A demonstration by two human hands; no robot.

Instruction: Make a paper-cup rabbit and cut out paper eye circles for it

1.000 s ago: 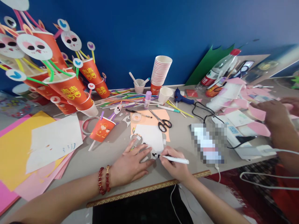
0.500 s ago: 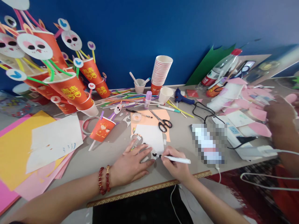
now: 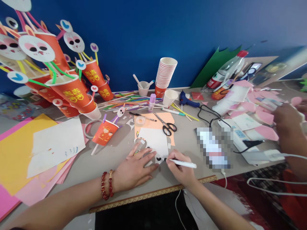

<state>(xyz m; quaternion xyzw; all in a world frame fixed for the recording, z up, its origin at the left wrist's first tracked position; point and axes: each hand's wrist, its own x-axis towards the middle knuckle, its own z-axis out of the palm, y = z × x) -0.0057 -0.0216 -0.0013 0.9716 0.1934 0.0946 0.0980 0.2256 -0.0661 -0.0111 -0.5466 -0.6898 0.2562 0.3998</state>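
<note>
My right hand [image 3: 180, 167] grips a white marker pen [image 3: 183, 163], its dark tip at a small round paper cutout [image 3: 158, 159]. A black heart-like mark shows on that cutout. Flat on the table with fingers spread lies my left hand [image 3: 136, 167], its fingertips touching the left edge of the cutout. Beneath and beyond the fingers are a white paper sheet [image 3: 157, 140] and an orange sheet [image 3: 168, 119]. Black-handled scissors [image 3: 169, 128], a tape roll [image 3: 140, 120] and a black pen [image 3: 144, 117] rest on or beside the orange sheet.
Red paper cups with rabbit faces [image 3: 74, 92] crowd the left, behind coloured paper [image 3: 16, 150]. A cup stack [image 3: 166, 75], a glue stick [image 3: 152, 103] and a blue glue gun [image 3: 188, 100] stand at the back. Right: a phone [image 3: 212, 148], a power strip [image 3: 240, 135], another person's hand [image 3: 287, 121].
My hands and the marker stay almost in place, with only a tiny shift of the marker. At the right, the other person's hand has moved slightly.
</note>
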